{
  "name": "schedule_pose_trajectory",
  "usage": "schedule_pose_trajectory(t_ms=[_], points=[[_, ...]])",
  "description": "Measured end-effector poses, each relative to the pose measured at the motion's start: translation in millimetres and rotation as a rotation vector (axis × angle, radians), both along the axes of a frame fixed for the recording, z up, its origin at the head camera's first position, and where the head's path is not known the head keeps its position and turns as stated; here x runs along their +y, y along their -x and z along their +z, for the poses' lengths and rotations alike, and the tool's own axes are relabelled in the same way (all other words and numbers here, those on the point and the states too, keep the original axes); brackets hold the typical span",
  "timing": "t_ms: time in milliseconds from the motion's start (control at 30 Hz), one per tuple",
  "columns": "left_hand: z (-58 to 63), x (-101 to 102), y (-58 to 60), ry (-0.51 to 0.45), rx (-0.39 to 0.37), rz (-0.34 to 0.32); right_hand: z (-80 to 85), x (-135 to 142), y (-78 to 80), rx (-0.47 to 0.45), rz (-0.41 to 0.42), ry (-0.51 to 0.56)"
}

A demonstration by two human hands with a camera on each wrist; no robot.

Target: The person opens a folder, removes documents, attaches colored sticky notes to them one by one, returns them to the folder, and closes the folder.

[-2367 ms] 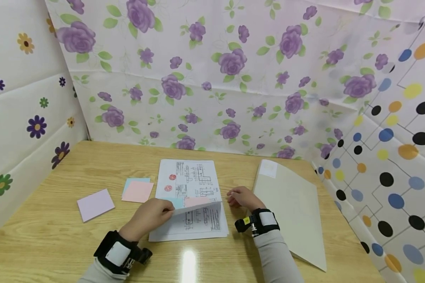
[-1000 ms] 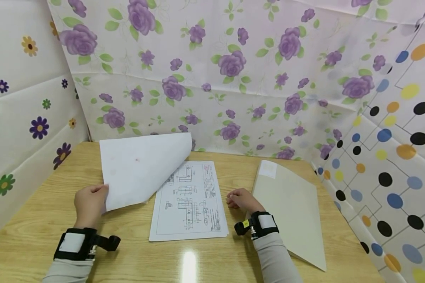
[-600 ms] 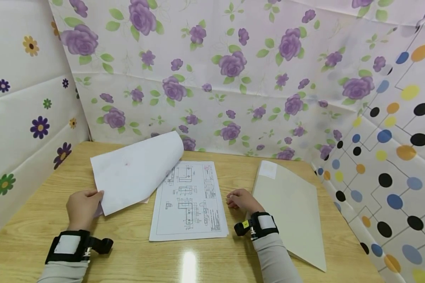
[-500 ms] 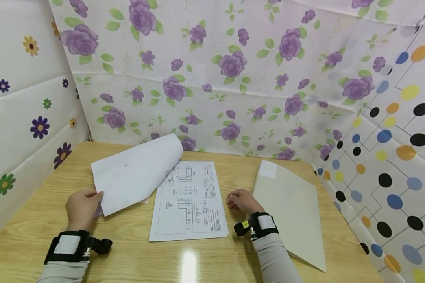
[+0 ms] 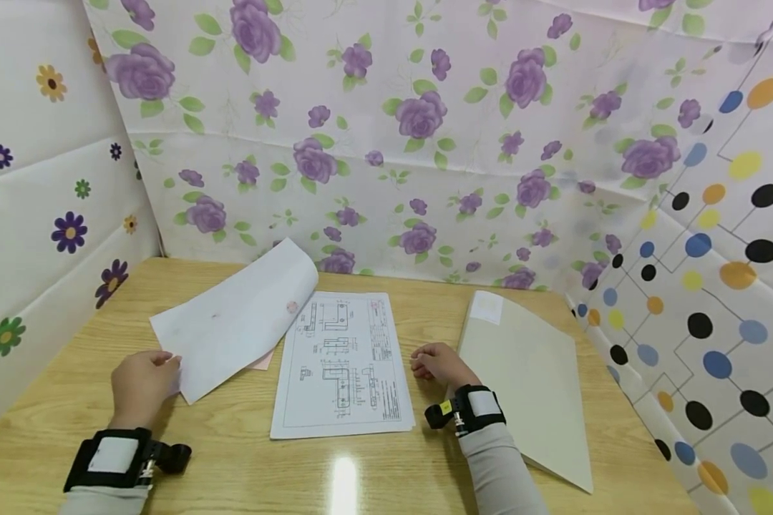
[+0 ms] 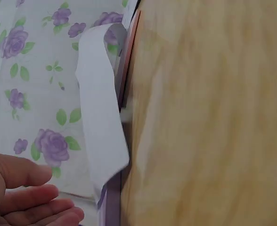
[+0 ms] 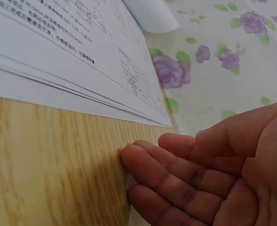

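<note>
A turned-over white sheet [image 5: 232,325] slopes to the left, its far right end curling up beside the stack of drawings [image 5: 361,365]. My left hand [image 5: 143,386] is at the sheet's near left corner. In the left wrist view, thumb and fingers of the left hand [image 6: 30,193] are apart and the sheet [image 6: 101,108] stands clear of them. Under the sheet, a pink sticky note [image 5: 262,363] and a lilac pad [image 6: 111,202] partly show. My right hand [image 5: 443,363] rests loosely curled between stack and folder, holding nothing; the right wrist view shows its relaxed fingers [image 7: 152,169] beside the paper edges.
A cream folder [image 5: 535,379] with a white label lies on the right of the wooden table [image 5: 283,472]. A purple-flowered cloth [image 5: 386,143] hangs behind the table, with patterned sheets on both sides.
My left hand lifted the top sheet from the stack and turned it over to the left. Just now the sheet has dropped lower and the fingers have let go. The right hand has stayed put.
</note>
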State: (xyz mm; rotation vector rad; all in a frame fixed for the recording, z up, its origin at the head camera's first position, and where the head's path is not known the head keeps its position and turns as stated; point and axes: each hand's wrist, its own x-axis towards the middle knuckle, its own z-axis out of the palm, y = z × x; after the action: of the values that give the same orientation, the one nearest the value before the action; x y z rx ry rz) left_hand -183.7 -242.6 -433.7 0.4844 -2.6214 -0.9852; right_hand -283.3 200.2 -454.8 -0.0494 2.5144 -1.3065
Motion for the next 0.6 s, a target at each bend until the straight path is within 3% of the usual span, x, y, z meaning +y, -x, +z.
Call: schedule_pose_trajectory(t_ms=[100,200,267,333,400,533,600], points=[[3.7,-9,-4.8,0.053,-0.098,-0.097,-1.4,0,1.2,0.001,-0.006,0.006],[7.4,-19,-5.1,0.077,-0.272,-0.242,-1.8,1,1.3,0.011,-0.009,0.001],[7.5,-25,-4.0,0.114,-0.334,-0.342,-1.7,1,0.8,0.019,-0.008,-0.004],[5.3,-29,-3.1,0.137,-0.341,-0.412,-1.3,1,0.2,0.021,-0.014,-0.002],[2.1,-30,-3.3,0.172,-0.302,-0.448,-1.8,1,-0.1,0.026,-0.012,0.001],[-3.4,-34,-4.8,0.173,-0.301,-0.465,-1.7,-1,-1.0,0.029,-0.008,0.010],[-3.9,-37,-5.3,0.162,-0.340,-0.459,-1.5,-1,-1.6,0.026,-0.007,0.010]])
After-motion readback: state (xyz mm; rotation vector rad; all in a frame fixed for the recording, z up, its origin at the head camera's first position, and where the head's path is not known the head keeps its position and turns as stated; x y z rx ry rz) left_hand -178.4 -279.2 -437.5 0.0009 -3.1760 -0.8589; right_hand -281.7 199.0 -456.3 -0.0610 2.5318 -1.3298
